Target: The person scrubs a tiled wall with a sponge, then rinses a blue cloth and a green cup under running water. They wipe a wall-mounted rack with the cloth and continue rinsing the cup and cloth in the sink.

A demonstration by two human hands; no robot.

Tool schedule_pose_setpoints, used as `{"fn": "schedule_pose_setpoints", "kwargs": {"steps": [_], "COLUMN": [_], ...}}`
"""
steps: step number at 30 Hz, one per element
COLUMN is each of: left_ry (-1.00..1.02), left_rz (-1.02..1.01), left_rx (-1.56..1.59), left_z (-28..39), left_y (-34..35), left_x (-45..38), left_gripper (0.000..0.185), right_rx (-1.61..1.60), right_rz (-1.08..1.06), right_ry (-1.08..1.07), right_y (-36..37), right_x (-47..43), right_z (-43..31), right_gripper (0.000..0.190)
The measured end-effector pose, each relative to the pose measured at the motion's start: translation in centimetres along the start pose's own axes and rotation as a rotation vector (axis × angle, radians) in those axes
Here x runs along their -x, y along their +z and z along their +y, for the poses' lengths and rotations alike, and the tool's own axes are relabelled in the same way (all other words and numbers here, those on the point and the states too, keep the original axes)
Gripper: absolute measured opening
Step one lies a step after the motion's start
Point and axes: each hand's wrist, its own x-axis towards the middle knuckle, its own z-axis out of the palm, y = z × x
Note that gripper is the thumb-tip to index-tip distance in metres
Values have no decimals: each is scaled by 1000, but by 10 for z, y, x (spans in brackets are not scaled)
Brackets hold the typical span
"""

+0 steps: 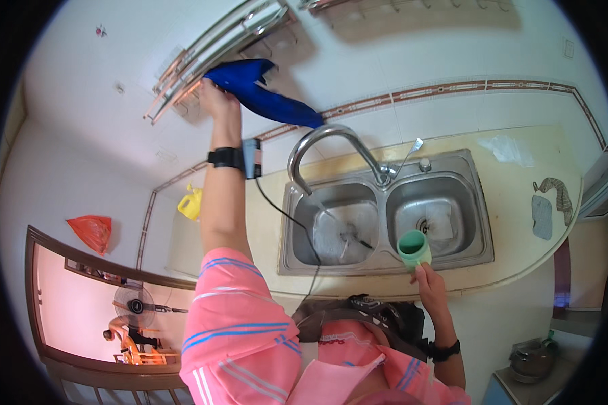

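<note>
My left hand (218, 98) is raised to the wall-mounted metal rack (223, 43) and grips a dark blue cloth (268, 98), which hangs to the right towards the faucet. In my right hand (430, 286) is a green cup (414, 248), held over the front edge of the right basin with its mouth towards me. Water runs from the chrome faucet (329, 129) into the left basin (334, 228), where small slim items lie near the drain. A pale, flat piece (440, 221) lies in the right basin beside its drain.
The cream counter (511, 233) holds a clear plastic bag (506, 150), a grey sponge-like pad (541, 217) and a patterned cloth strip (557, 195). A yellow container (190, 203) and red bag (92, 233) are left. A pot (532, 359) stands lower right. Beyond an opening, a person (121, 329) bends near a fan.
</note>
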Motion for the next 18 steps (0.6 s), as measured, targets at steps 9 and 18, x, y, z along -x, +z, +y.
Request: {"fn": "schedule_pose_setpoints", "kwargs": {"steps": [9, 18], "left_ry": [-527, -436], "left_rz": [-170, -327], "left_rx": [-63, -349], "left_z": [98, 178], "left_y": [-123, -299], "left_x": [-1, 24], "left_gripper": [23, 24], "right_rx": [96, -68], "right_rz": [-264, -86], "right_ry": [-4, 280], "right_y": [118, 241], "right_x": [-82, -136], "right_z": [17, 31], "right_gripper": [31, 34]}}
